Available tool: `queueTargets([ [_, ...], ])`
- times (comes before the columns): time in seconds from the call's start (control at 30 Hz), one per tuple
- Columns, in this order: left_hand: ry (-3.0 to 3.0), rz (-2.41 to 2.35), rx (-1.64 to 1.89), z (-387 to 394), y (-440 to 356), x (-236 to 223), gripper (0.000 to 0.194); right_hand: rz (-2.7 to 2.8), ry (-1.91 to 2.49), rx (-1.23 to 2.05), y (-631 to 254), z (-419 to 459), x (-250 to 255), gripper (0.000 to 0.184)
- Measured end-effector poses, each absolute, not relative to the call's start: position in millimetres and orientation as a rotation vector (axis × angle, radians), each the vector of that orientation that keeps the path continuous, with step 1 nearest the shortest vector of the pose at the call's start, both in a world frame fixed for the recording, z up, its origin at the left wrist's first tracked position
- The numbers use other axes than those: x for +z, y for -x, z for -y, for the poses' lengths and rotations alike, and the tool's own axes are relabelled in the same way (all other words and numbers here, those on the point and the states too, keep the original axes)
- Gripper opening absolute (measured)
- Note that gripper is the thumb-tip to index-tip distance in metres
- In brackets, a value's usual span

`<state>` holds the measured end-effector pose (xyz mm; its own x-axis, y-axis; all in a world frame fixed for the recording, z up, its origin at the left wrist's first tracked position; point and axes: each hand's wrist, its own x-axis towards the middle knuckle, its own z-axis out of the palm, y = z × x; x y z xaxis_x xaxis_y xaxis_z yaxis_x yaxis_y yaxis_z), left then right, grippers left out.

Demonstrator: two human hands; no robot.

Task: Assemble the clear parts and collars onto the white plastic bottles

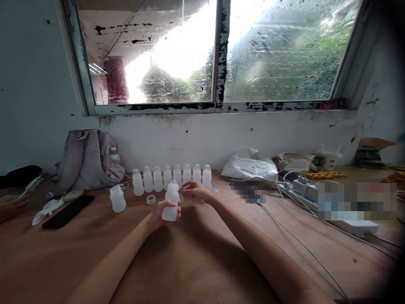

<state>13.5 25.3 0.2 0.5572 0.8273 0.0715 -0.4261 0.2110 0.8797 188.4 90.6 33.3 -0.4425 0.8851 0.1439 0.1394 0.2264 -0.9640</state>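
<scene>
My left hand point(164, 212) is wrapped round a frosted white baby bottle point(171, 206), held upright above the table. A collar and what looks like a clear teat top this bottle. Just right of its neck, my right hand point(196, 191) reaches in with its fingers apart. Close under those fingertips is a small clear piece point(181, 196), perhaps a cap, partly hidden by the bottle. Behind both hands stands a row of several capped baby bottles point(157, 179). To the left, an open-topped bottle point(117, 199) stands alone, and a collar ring point(151, 199) lies on the table.
A grey backpack point(90, 160) leans at the back left, with a black phone point(68, 212) in front. At the far left is another person's hand point(14, 210). A silvery plastic package point(249, 168), white cables and a power strip point(354, 223) occupy the right side.
</scene>
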Motion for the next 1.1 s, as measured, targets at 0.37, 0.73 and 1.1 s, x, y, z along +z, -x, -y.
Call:
queueTargets([
  [0.37,-1.109,-0.672,0.954,-20,-25,-1,0.043,1.737,0.947,1.199,-181,-90,45,0.035],
  [0.73,-1.289,-0.716,1.047,-23,-24,0,0.031,1.818,0.934,1.261,-184,-83,59,0.026],
  [1.1,-1.740,-1.007,1.219,-27,-13,17,0.043,1.510,0.924,1.198,-196,-86,73,0.013],
])
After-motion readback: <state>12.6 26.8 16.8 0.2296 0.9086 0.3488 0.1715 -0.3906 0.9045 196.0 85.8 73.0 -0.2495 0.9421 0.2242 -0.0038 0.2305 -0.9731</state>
